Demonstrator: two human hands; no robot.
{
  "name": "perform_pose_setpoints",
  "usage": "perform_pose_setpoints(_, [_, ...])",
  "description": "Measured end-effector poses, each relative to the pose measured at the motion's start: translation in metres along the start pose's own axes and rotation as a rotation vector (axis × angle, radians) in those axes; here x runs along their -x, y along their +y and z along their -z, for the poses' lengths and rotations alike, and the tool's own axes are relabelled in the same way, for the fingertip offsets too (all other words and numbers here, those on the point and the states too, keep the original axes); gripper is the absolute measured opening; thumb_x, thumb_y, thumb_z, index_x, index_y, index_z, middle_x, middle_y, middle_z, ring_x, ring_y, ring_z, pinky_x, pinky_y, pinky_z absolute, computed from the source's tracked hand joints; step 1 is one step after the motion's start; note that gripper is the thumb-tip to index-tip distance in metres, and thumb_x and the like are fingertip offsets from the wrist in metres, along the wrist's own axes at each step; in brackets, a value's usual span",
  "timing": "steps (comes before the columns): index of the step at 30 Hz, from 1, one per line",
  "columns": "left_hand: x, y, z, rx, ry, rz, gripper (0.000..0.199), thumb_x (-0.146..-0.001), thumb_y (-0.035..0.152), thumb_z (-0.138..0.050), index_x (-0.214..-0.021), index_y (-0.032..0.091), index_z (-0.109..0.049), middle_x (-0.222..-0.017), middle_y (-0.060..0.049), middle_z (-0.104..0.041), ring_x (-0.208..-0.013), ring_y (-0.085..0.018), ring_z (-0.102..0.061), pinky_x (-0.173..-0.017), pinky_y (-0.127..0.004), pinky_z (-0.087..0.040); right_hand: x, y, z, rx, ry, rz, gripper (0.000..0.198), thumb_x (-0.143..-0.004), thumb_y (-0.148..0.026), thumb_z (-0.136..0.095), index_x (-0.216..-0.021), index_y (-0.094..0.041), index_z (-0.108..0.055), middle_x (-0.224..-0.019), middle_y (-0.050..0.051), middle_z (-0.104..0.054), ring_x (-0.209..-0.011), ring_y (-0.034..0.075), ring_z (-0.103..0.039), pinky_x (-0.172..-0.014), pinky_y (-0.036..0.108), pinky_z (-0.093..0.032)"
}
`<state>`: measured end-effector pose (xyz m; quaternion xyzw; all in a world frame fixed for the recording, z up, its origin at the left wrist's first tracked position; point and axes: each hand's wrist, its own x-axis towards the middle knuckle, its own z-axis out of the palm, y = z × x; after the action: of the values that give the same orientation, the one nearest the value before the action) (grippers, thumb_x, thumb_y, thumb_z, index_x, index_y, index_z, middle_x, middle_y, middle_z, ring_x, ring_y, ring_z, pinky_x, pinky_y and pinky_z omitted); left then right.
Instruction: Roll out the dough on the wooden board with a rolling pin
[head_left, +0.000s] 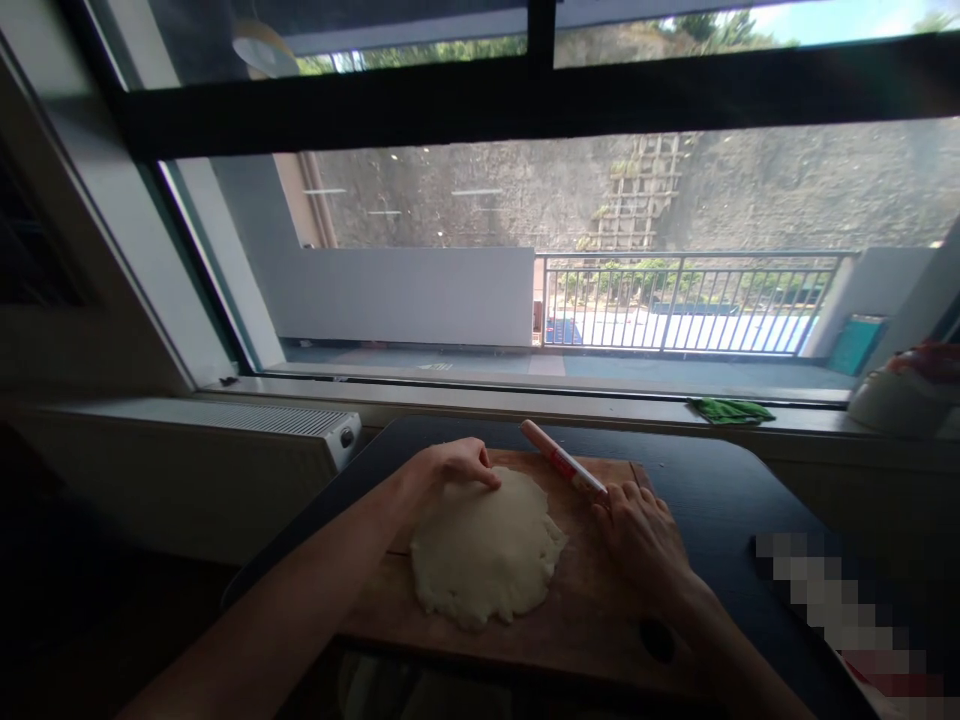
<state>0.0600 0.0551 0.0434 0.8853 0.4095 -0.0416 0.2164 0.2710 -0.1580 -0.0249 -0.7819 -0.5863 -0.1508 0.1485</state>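
Observation:
A flat, roughly round sheet of pale dough (487, 550) with an uneven rim lies on a wooden board (585, 610). My left hand (461, 462) is at its far edge, fingers curled in and thumb on the dough; the fingertips are partly hidden. To the right of the dough, my right hand (641, 520) is closed over the near end of a slim rolling pin (562, 460). This pin has a pale end and a white and red printed middle, and slants across the board's far right part.
The board rests on a dark table (720, 510) by a window. A radiator (225, 430) stands left, a green cloth (731, 410) lies on the sill, and a white container (904, 395) sits at right. A blurred-out item (840, 600) lies on the table's right side.

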Motion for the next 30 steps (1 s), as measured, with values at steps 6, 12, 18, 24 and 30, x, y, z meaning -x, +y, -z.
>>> perform_pose_setpoints(6, [0.030, -0.015, -0.017, 0.025, 0.252, 0.083, 0.034, -0.076, 0.044, -0.048, -0.083, 0.016, -0.064, -0.079, -0.004, -0.065, -0.073, -0.019, -0.060, -0.060, -0.026, -0.042, 0.000, -0.001, 0.002, -0.004, 0.004, 0.007, 0.024, -0.093, -0.034, -0.039, -0.100, -0.020, -0.057, -0.095, 0.008, -0.059, -0.094, 0.023, -0.053, -0.079, 0.034, -0.034])
perform_pose_setpoints(12, [0.062, -0.001, -0.033, -0.172, 0.538, -0.009, 0.023, -0.080, 0.029, -0.049, -0.094, 0.020, -0.066, -0.102, -0.008, -0.062, -0.098, -0.023, -0.057, -0.086, -0.036, -0.041, 0.002, -0.002, 0.003, 0.013, 0.018, 0.020, 0.022, -0.093, -0.032, -0.040, -0.097, -0.018, -0.056, -0.095, 0.008, -0.058, -0.091, 0.023, -0.053, -0.079, 0.034, -0.035])
perform_pose_setpoints(18, [0.037, 0.053, -0.041, -0.185, 0.263, -0.585, 0.025, -0.085, 0.021, -0.046, -0.096, 0.026, -0.068, -0.103, 0.000, -0.065, -0.093, -0.015, -0.058, -0.085, -0.025, -0.045, 0.004, -0.004, 0.004, -0.005, 0.017, 0.013, 0.025, -0.093, -0.032, -0.038, -0.100, -0.018, -0.057, -0.094, 0.009, -0.058, -0.094, 0.023, -0.053, -0.081, 0.034, -0.035])
perform_pose_setpoints(24, [0.017, 0.061, -0.034, -0.287, 0.097, -0.572, 0.016, -0.076, 0.021, -0.055, -0.088, 0.022, -0.065, -0.098, -0.002, -0.064, -0.092, -0.017, -0.058, -0.084, -0.027, -0.044, 0.005, -0.003, 0.001, -0.027, 0.032, -0.002, 0.022, -0.093, -0.033, -0.040, -0.101, -0.021, -0.056, -0.095, 0.007, -0.058, -0.096, 0.023, -0.052, -0.082, 0.033, -0.035])
perform_pose_setpoints(30, [0.013, 0.067, -0.027, -0.281, -0.020, -0.556, 0.022, -0.074, 0.022, -0.058, -0.094, 0.025, -0.064, -0.104, -0.001, -0.062, -0.097, -0.018, -0.055, -0.086, -0.027, -0.042, 0.004, -0.003, 0.003, -0.051, 0.001, -0.013, 0.020, -0.092, -0.032, -0.042, -0.101, -0.021, -0.056, -0.094, 0.007, -0.058, -0.093, 0.022, -0.052, -0.081, 0.033, -0.036])
